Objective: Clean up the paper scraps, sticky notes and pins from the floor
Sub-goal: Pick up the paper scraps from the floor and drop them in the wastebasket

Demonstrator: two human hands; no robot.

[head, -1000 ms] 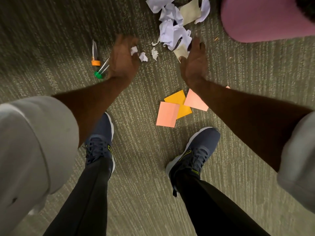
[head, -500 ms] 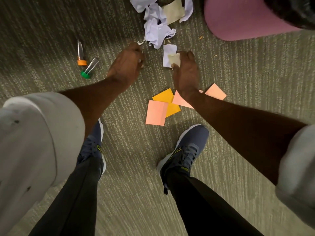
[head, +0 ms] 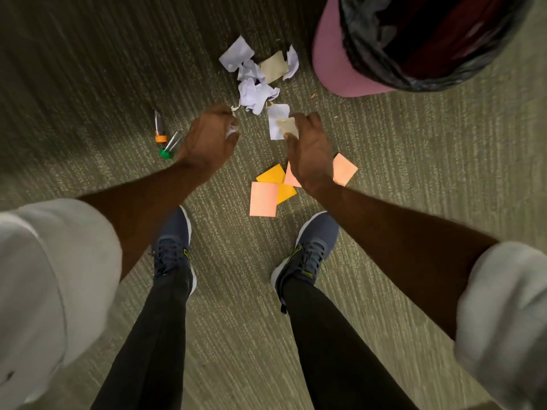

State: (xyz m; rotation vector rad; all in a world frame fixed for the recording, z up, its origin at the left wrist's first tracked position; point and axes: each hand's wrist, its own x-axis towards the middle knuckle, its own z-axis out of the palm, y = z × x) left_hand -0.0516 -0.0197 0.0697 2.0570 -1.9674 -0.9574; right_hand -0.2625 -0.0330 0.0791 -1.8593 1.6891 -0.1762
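Standing pos., view straight down over own legs. L hand (head: 207, 137): fingers curled round small white scrap (head: 231, 131), just above floor. R hand (head: 307, 152): thumb + fingertips pinching tan scrap (head: 289, 127), w/ white piece (head: 276, 121) behind it; whether also in the pinch or lying on floor, cannot tell. Just beyond both grips: loose pile of paper scraps (head: 256, 84), mostly white, one tan, on floor. Left of L grip, near the wrist: orange pin (head: 160, 130) + green pin (head: 168, 148), lying flat, close together. Behind R grip, partly hidden by wrist: sticky notes (head: 263, 199), three pink + one yellow-orange, flat; three overlapping, one pink apart on the right. Beyond and right of R grip: pink bin (head: 331, 66) w/ black liner (head: 384, 54). Any writing on scraps, notes or shoes (head: 310, 250): too blurred to read. Surface: olive-green ribbed carpet (head: 429, 173), filling the whole view.
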